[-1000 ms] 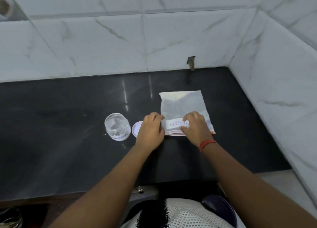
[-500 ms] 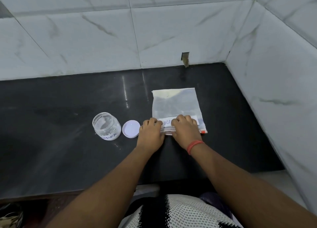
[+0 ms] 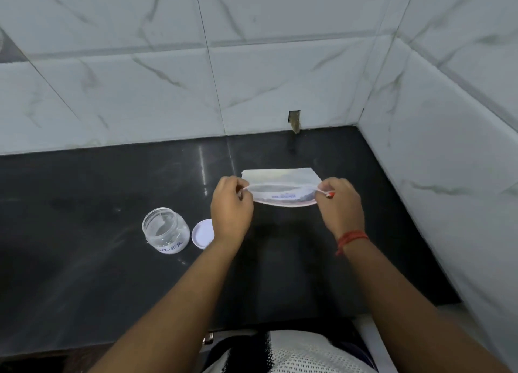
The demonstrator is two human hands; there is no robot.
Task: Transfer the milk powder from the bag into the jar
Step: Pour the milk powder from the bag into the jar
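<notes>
A clear zip bag point(image 3: 283, 186) with a white label is lifted off the black counter, its mouth facing me and pulled apart into an oval. My left hand point(image 3: 231, 204) pinches the mouth's left end, and my right hand point(image 3: 337, 201) pinches the right end, by the orange slider. A clear lidless jar point(image 3: 165, 231) with a white label stands upright on the counter to the left of my left hand. Its white lid point(image 3: 202, 234) lies flat between the jar and my left wrist.
The black counter point(image 3: 84, 218) runs left to right, with a white marble-tile wall point(image 3: 252, 78) behind and another wall point(image 3: 448, 176) close on the right. A small notch in the tiles point(image 3: 294, 120) sits behind the bag. The counter's front edge is near my body.
The bag lay flat with both hands pressing its near edge. Now both hands have raised it and pulled its mouth apart. The jar and lid have not moved.
</notes>
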